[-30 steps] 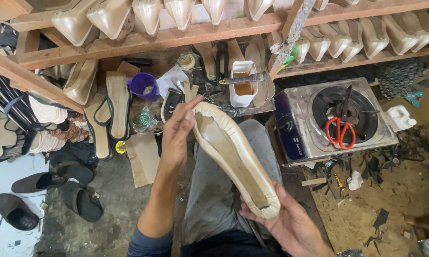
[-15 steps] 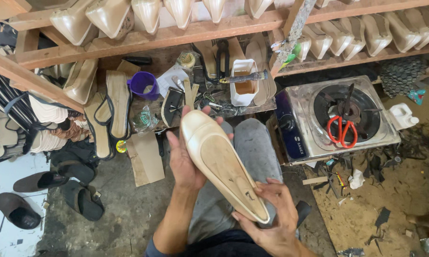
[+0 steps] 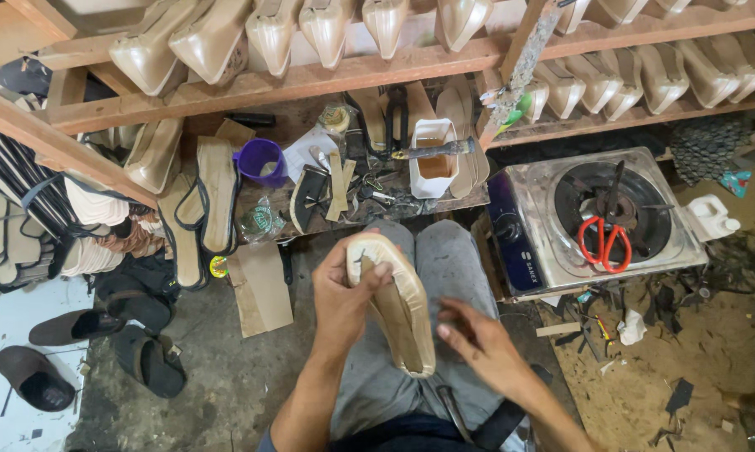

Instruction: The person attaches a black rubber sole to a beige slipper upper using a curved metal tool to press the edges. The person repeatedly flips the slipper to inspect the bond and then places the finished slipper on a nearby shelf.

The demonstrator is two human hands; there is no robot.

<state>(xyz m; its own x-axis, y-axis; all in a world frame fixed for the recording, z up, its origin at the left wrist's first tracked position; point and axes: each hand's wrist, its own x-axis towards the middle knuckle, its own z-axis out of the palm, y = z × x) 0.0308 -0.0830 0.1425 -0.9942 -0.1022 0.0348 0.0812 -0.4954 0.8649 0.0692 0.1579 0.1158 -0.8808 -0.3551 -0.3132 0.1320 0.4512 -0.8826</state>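
Left hand (image 3: pixel 340 293) clamped round toe of cream pointed shoe upper on its last (image 3: pixel 398 301), over the lap; right hand (image 3: pixel 478 347) open, just beside it. Risk: one-handed grip slipping, shoe dropping to the gritty floor (image 3: pixel 218 377).

The stove (image 3: pixel 599 222) stands right of the shoe (image 3: pixel 398 301); scissors (image 3: pixel 603 243) lie on the stove, shelf (image 3: pixel 310 79) behind
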